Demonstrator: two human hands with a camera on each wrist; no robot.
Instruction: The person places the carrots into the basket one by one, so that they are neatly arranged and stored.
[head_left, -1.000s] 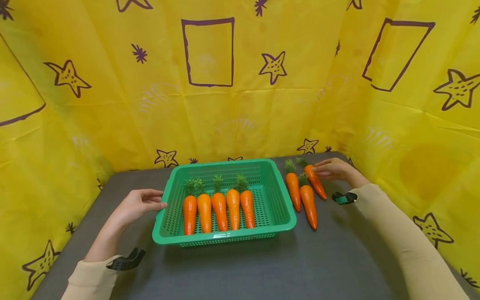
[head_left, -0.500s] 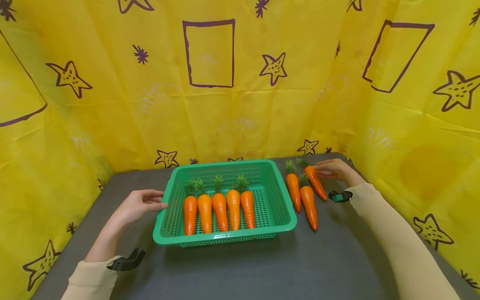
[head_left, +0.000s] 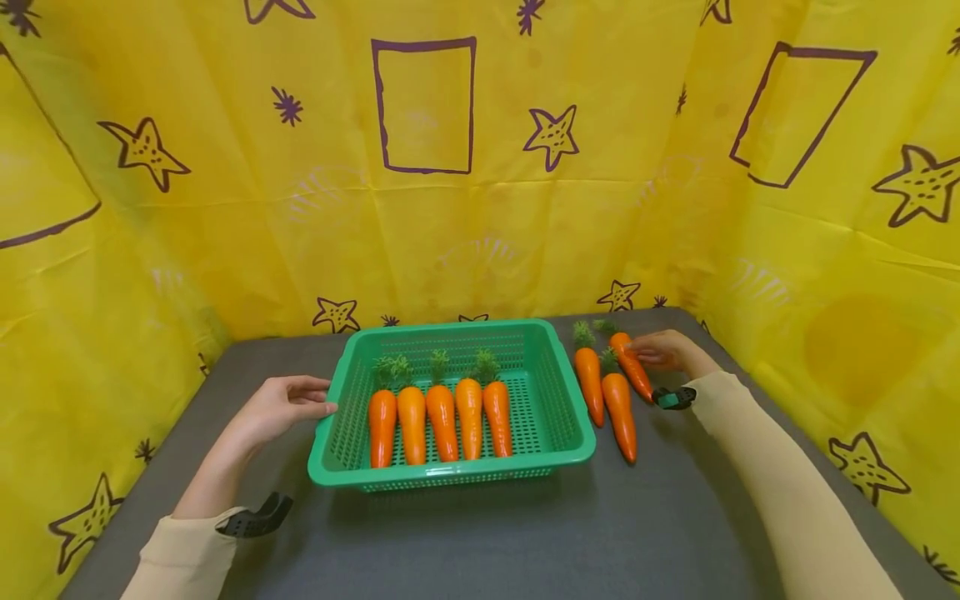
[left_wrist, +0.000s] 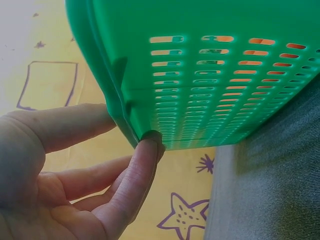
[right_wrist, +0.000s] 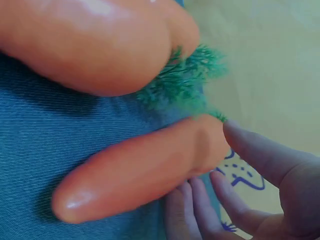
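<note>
My left hand holds the left rim of a green plastic basket, thumb over the edge and fingers against the outer wall. Inside the basket, several glossy orange carrots with green tufts lie side by side. At the far right, my right hand has its thumb and fingers around the thick top end of a carrot lying on the table. The right wrist view shows the thumb at this carrot's leafy end and the fingers along its side.
Two more carrots, one beside the basket and one nearer, lie between the basket and my right hand. A yellow cloth with drawn stars encloses the dark grey table at the back and sides.
My right hand has come lower and further left onto the carrot, its fingers more bent than before. The left hand and the basket stay in place; the head view shifts slightly.
</note>
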